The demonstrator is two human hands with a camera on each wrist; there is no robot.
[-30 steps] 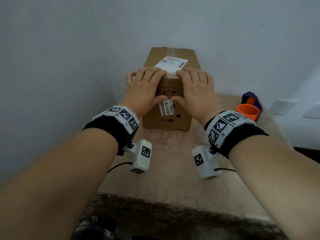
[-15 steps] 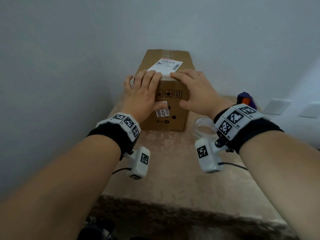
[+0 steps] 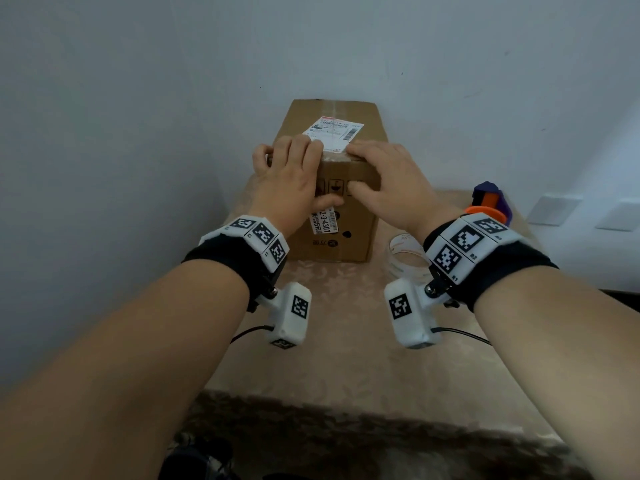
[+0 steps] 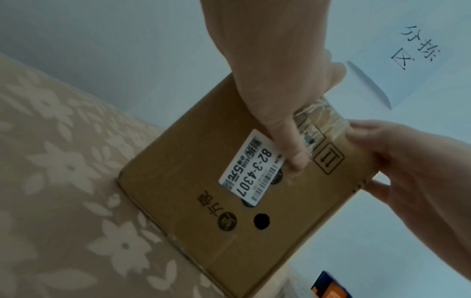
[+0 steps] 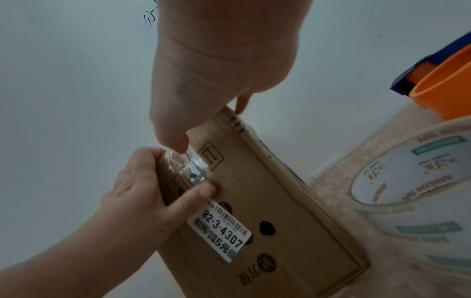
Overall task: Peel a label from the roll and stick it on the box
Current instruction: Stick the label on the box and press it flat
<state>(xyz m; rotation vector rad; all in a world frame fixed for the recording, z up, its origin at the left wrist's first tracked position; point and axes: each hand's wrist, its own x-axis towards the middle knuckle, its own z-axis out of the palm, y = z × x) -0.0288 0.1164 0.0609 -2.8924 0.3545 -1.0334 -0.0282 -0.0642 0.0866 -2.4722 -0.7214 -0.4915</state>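
**Strip pressed down over the carton's near top edge; sticking judged almost finished**

Head view: a cardboard box (image 3: 332,188) is seen standing on the patterned worktop (image 3: 346,341), close to the far wall. The left hand (image 3: 294,181) is laid over the box's near top edge, fingers curled onto the top and thumb pressed on the near face. The right hand (image 3: 388,181) is placed the same way just to its right. A printed shipping label (image 3: 334,131) is stuck on the box top beyond the fingertips. A roll of clear tape (image 3: 405,254) is left lying on the worktop right of the box, touched by neither hand.

Left wrist view: the left thumb is seen pressed beside a crinkled clear strip (image 4: 318,119) that runs over the top edge onto the near face, next to a white barcode sticker (image 4: 252,171). The right hand's fingers are wrapped round the box's right corner.

Right wrist view: the strip (image 5: 190,167) is seen shiny and wrinkled between the two thumbs, both pressing on the box. Peeling is judged done and the piece placed; only smoothing and letting go seem left. To the right, the roll (image 5: 407,181) and an orange-and-blue tape dispenser (image 5: 443,80) stand near the box; nothing is seen in the way.
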